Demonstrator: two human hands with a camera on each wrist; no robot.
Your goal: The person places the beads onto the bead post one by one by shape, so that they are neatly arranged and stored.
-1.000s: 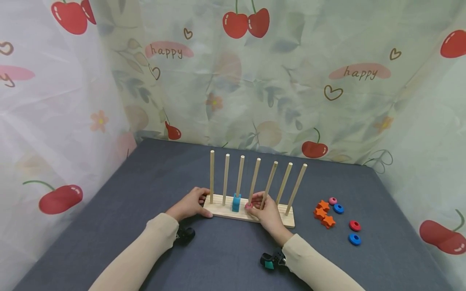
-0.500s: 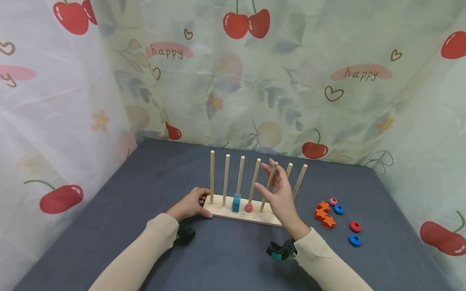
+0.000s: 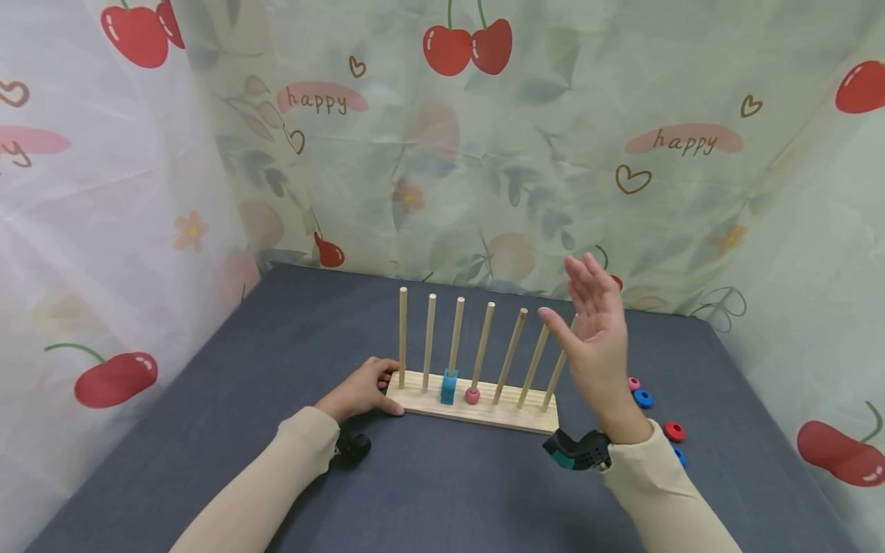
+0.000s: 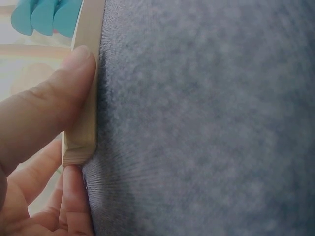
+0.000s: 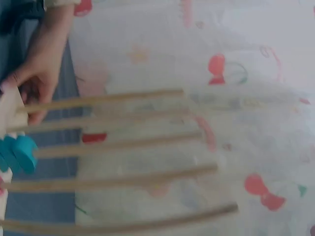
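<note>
A pale wooden peg board [image 3: 515, 416] with several upright pegs stands on the table. My left hand [image 3: 359, 390] grips its left end. In the left wrist view the thumb [image 4: 74, 83] lies along the front edge and the other fingers bend round the end. Blue pieces [image 3: 449, 387] are stacked on the third peg from the left, and a pink bead [image 3: 472, 395] sits at the foot of the fourth. Beyond the board's right end my right hand [image 3: 600, 349] is raised with fingers spread and nothing in it. It overlaps the rightmost pegs in the head view.
On the dark table [image 3: 311, 322], right of the board, lie a pink bead [image 3: 634, 383], a blue ring [image 3: 644, 399] and a red ring [image 3: 674, 431]. Another blue ring [image 3: 681, 457] is partly behind the right sleeve. A printed curtain [image 3: 387, 153] surrounds the table.
My right hand let go of the pink bead at the fourth peg, then rose and moved right. It now hides the orange stars. The left hand stays on the board.
</note>
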